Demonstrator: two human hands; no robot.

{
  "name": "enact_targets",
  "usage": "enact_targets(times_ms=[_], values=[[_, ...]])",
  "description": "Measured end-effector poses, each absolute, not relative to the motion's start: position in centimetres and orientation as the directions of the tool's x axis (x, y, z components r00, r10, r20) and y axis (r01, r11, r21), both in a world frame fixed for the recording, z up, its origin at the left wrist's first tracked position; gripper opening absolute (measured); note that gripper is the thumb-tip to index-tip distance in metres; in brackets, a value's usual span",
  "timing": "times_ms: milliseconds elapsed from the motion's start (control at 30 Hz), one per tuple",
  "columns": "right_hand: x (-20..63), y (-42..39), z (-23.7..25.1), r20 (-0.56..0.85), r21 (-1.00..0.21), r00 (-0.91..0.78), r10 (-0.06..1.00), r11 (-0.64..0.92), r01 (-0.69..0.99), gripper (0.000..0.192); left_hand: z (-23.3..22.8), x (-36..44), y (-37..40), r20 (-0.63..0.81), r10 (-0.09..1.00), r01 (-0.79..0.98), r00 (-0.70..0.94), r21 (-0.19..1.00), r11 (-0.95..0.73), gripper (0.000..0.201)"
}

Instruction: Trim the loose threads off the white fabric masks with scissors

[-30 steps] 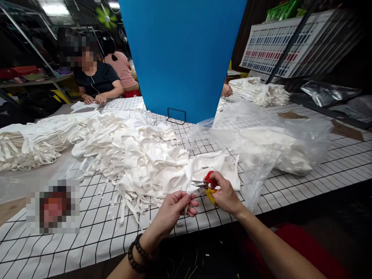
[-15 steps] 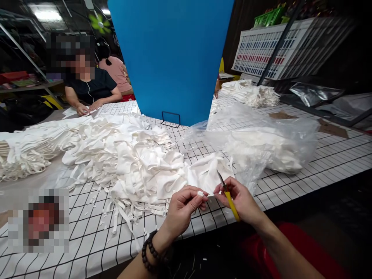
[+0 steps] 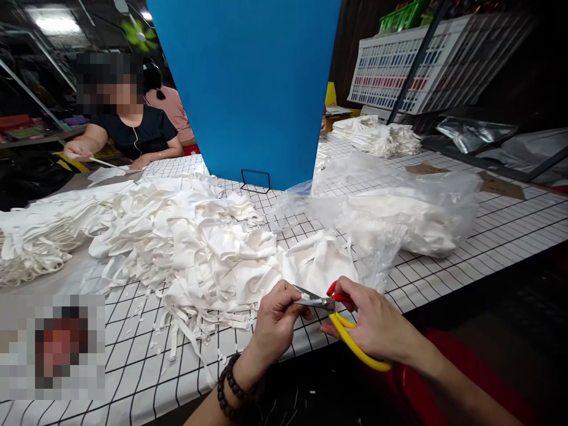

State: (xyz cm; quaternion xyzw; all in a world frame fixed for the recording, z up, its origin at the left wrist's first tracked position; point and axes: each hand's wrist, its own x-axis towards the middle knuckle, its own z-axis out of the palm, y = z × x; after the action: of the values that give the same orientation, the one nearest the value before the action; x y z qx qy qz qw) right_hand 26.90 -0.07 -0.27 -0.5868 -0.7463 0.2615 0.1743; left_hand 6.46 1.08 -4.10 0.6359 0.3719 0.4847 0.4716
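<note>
Scissors [image 3: 331, 310] now level, blades leftward

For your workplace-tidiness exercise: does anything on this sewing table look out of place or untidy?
Yes. Small white fabric offcuts lie scattered over the checked tabletop near its front edge, below the heap of white fabric pieces, some close to dropping off.

i count one pair of scissors [image 3: 331, 307], two hands of mine, one clear plastic bag [image 3: 399, 207], one blue board [image 3: 248, 89], two co-workers.

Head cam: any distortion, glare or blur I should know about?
Head view: wide-angle bend in the table grid; ceiling lamp blown out; glare on the plastic bag; pixelated patches at left; right hand and snips sharp.
</note>
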Motion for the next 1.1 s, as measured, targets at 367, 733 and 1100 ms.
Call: enact_targets(times_ms=[367,733,1100], values=[[26.5,-0.4,-0.1,-0.025,-0.520,-0.255,0.967,0.205,0.829,0.030,-4.5,6.4,1.2,0.291,0.917,0.025,0.271,0.951,-0.309,0.017],[26.3,-0.3,-0.9,-0.017,-0.493,-0.266,0.964,0.223,0.841,0.031,-4.9,6.2,1.3,0.225,0.930,-0.024,0.291,0.973,-0.228,0.020],[26.5,0.0,-0.6,-0.041,-0.492,-0.290,0.956,0.233,0.839,0.037,-4.5,5.9,1.4,0.193,0.925,-0.058,0.328,0.981,-0.184,0.020]])
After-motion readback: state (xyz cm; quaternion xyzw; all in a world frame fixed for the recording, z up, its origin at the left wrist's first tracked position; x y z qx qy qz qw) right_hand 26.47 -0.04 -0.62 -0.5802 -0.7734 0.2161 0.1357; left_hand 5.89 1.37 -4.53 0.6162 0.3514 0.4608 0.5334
